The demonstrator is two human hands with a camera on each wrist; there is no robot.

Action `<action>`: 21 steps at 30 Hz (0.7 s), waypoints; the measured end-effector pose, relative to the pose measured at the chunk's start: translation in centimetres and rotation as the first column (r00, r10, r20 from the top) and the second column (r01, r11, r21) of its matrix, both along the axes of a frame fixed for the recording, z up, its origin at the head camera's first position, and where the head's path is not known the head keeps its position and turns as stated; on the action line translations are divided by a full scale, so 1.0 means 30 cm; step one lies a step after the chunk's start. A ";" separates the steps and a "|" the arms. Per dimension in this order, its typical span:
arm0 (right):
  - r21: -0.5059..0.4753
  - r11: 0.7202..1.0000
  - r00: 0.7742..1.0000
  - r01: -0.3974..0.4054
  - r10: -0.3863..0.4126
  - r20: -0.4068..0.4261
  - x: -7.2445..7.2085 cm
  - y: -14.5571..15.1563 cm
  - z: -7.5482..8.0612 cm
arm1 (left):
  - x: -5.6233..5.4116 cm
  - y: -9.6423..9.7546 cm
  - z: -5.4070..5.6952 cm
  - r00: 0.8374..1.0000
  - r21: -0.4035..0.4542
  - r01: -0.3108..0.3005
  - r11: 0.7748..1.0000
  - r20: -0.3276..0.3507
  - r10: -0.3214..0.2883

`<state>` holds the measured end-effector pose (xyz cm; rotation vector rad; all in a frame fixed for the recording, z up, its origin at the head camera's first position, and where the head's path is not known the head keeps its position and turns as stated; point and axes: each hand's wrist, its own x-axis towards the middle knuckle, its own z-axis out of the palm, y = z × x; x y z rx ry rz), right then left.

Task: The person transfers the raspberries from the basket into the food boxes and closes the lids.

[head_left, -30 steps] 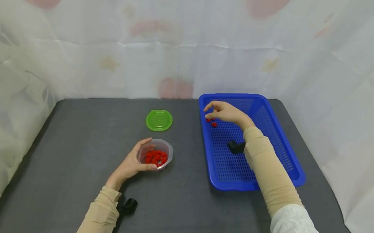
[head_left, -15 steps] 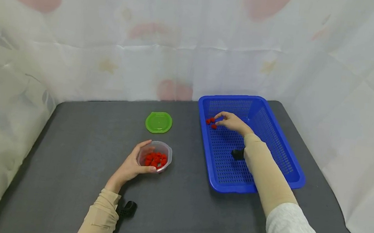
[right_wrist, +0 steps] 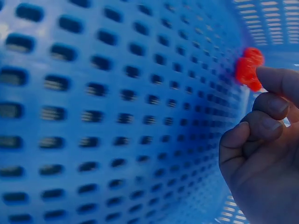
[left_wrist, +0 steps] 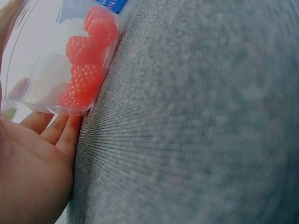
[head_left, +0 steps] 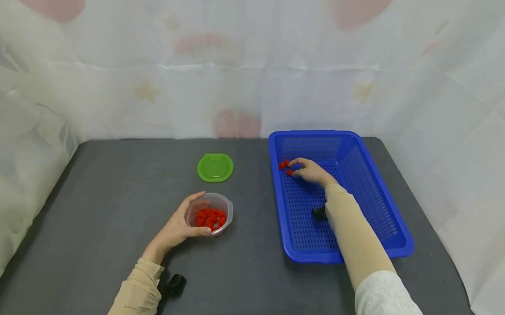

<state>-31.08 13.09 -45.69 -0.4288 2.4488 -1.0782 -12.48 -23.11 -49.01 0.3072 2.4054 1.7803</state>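
In the head view my left hand [head_left: 175, 229] grips a small clear plastic container [head_left: 230, 209], thumb at the near side and fingers round the far side. Several red raspberries [head_left: 210, 219] lie inside it, and the left wrist view shows raspberries [left_wrist: 86, 77] through its wall. My right hand [head_left: 312, 173] reaches down into a blue plastic basket [head_left: 286, 223], thumb and forefinger apart. Beside its fingertips are a few loose raspberries [head_left: 289, 172] at the basket's left side. In the right wrist view the other fingers are curled, and the raspberries [right_wrist: 249, 67] sit right at the leading fingertip.
A green lid [head_left: 215, 168] lies on the dark grey table [head_left: 101, 213] behind the container. Perforated walls with a raised rim surround the right hand in the basket. A pale patterned curtain [head_left: 185, 87] hangs behind and at both sides of the table.
My right hand has lowered from above the basket's far left part toward the loose raspberries, shifting slightly right and nearer. The left hand keeps holding the container in place.
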 end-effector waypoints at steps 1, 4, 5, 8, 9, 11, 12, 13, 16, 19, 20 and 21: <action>0.008 1.000 1.000 -0.006 0.006 0.004 0.001 -0.002 -0.003 | 0.000 0.000 -0.001 1.000 0.003 0.000 1.000 -0.001 0.000; 0.024 0.999 1.000 -0.021 0.021 0.016 0.004 -0.006 -0.012 | -0.001 0.001 -0.003 1.000 0.017 0.003 1.000 -0.005 -0.003; 0.025 0.999 1.000 -0.026 0.025 0.015 0.004 -0.008 -0.013 | -0.002 0.001 -0.003 1.000 0.023 0.003 1.000 -0.006 -0.003; 0.033 0.999 0.999 -0.032 0.032 0.008 0.003 -0.014 -0.014 | -0.003 -0.002 -0.003 1.000 0.035 0.006 0.999 -0.004 -0.005; 0.037 0.999 0.999 -0.032 0.032 0.008 0.002 -0.016 -0.014 | -0.003 -0.004 -0.003 1.000 0.039 0.005 0.999 -0.001 -0.005; 0.044 0.999 0.999 -0.031 0.030 0.012 -0.001 -0.019 -0.014 | -0.004 -0.007 -0.002 1.000 0.043 0.002 0.999 0.005 -0.002; 0.046 0.999 1.000 -0.026 0.025 0.015 -0.003 -0.020 -0.014 | -0.004 -0.008 -0.001 1.000 0.043 0.002 0.999 0.006 -0.002; 0.046 0.999 1.000 -0.019 0.018 0.018 -0.004 -0.019 -0.015 | -0.005 -0.008 0.000 1.000 0.042 0.002 0.999 0.007 -0.002; 0.041 0.999 0.999 -0.012 0.010 0.033 -0.004 -0.016 -0.020 | -0.005 -0.009 0.000 1.000 0.038 0.007 0.999 0.008 -0.007; 0.034 0.999 0.998 -0.012 0.010 0.057 0.000 -0.010 -0.026 | -0.001 -0.008 -0.001 1.000 0.029 0.008 1.000 0.015 -0.008; 0.026 1.000 0.998 -0.010 0.008 0.069 0.000 -0.009 -0.029 | 0.000 -0.007 -0.001 1.000 0.025 0.008 1.000 0.017 -0.009; 0.013 1.000 0.997 -0.005 0.004 0.083 0.000 -0.007 -0.031 | 0.001 -0.007 -0.002 1.000 0.020 0.008 1.000 0.017 -0.009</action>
